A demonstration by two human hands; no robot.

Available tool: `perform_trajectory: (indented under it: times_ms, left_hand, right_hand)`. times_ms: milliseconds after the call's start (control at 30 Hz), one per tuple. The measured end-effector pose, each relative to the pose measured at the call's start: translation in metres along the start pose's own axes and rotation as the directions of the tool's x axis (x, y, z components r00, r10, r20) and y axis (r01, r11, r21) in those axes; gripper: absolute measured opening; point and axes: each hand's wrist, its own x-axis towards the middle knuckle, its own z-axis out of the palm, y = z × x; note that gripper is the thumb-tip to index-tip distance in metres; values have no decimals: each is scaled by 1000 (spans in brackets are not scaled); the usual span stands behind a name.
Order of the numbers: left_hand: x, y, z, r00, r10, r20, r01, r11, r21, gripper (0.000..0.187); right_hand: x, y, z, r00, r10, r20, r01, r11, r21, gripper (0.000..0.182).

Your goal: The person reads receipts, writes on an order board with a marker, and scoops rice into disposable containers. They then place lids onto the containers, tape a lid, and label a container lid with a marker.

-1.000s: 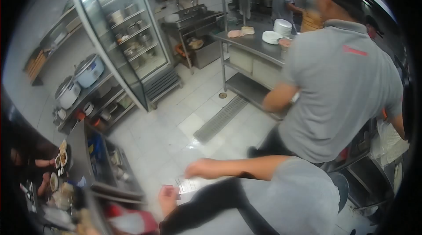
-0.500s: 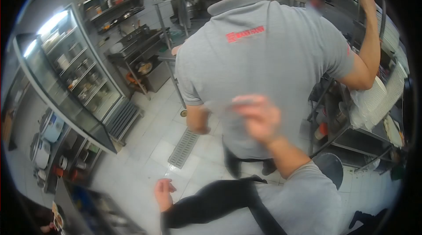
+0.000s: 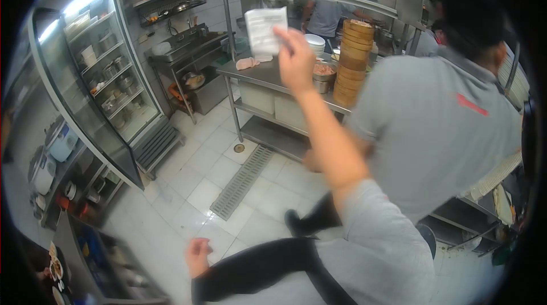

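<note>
A small white paper slip with printed lines point(image 3: 266, 28) is pinched at its right side by my right hand point(image 3: 297, 64), which is raised at arm's length. Behind it stands a steel worktable point(image 3: 273, 77), apart from the hand. My left hand point(image 3: 198, 256) hangs low at the lower left, beside my black apron point(image 3: 256, 268). Its fingers are loosely bent and nothing shows in them. On the worktable are tall stacked bamboo steamers point(image 3: 354, 60) and a metal pot of pinkish food point(image 3: 324, 77).
A co-worker in a grey shirt point(image 3: 433, 134) stands close on the right. A glass-door fridge point(image 3: 85, 94) is open at the left. A floor drain grate point(image 3: 242, 182) runs across white tiles. Another person point(image 3: 327, 17) is behind the worktable. A sink point(image 3: 191, 43) stands at the back wall.
My right hand has risen and reached forward, bringing the paper slip into plain sight. The co-worker has moved right and lowered the raised arm, uncovering the worktable. My left hand shifted slightly left and down.
</note>
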Motion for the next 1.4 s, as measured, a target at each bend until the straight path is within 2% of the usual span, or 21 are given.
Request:
perform_trajectory:
  times_ms: [33,133,200,267,333,400,433,500,633,700,800,833,933,1033,1133,1167,1233,1333,1400]
  left_hand:
    - [1,-9,-10,999,-1,-47,1,1000,11,12]
    - [10,-40,-42,983,-37,-178,41,999,18,13]
    - [20,-63,-63,976,-53,-212,60,998,24,14]
    - [38,-85,-74,959,-75,-274,88,995,37,12]
    - [62,-103,-76,926,-94,-365,123,991,57,12]
    - [90,-116,-68,905,-137,-402,188,978,90,11]
    - [106,-121,-63,895,-159,-418,221,970,104,11]
    - [144,-143,-57,914,-145,-378,192,977,90,11]
    - [207,-147,-20,960,-92,-263,117,990,83,11]
    - [230,-142,-3,965,-112,-239,141,984,107,12]
    - [248,-147,7,966,-137,-217,159,983,88,12]
    - [251,-150,8,966,-142,-216,161,984,71,12]
    - [250,-137,13,953,-173,-250,198,977,78,14]
    - [240,-152,-10,971,-129,-203,155,980,120,17]
    - [211,-200,-61,961,-160,-226,205,960,193,24]
    - [196,-164,-52,783,-595,-181,622,741,254,85]
    - [201,-181,-62,874,-454,-171,482,855,190,68]
    - [214,-222,-101,956,-216,-197,239,965,104,43]
    - [164,-241,-108,950,-69,-306,86,995,43,27]
  right_hand:
    - [19,31,14,997,-10,-70,10,1000,3,35]
    - [60,150,28,972,153,-180,-171,981,-91,31]
    - [82,228,5,975,138,-173,-187,931,-315,31]
    - [101,291,-20,915,342,-213,-399,840,-367,32]
    - [115,340,-43,886,406,-223,-463,766,-446,32]
    - [133,369,-54,793,527,-306,-605,628,-489,31]
    - [141,394,-56,796,517,-314,-601,613,-513,31]
    - [155,452,-55,803,498,-327,-589,581,-562,32]
    - [181,529,-43,761,545,-352,-643,557,-525,30]
    - [191,560,-37,740,560,-372,-663,514,-545,29]
    - [200,546,-25,800,448,-398,-576,389,-719,29]
    - [200,566,-25,802,393,-450,-596,468,-652,30]
    - [200,576,-18,733,403,-548,-672,552,-494,30]
    - [190,589,-13,741,382,-553,-670,480,-566,33]
    - [189,580,-9,735,352,-580,-670,511,-539,31]
    - [193,588,-10,723,342,-601,-674,542,-502,30]
    - [201,604,-15,699,326,-637,-672,605,-428,28]
    - [203,580,-10,737,382,-557,-675,436,-595,33]
    - [196,601,-13,872,312,-376,-423,94,-901,47]
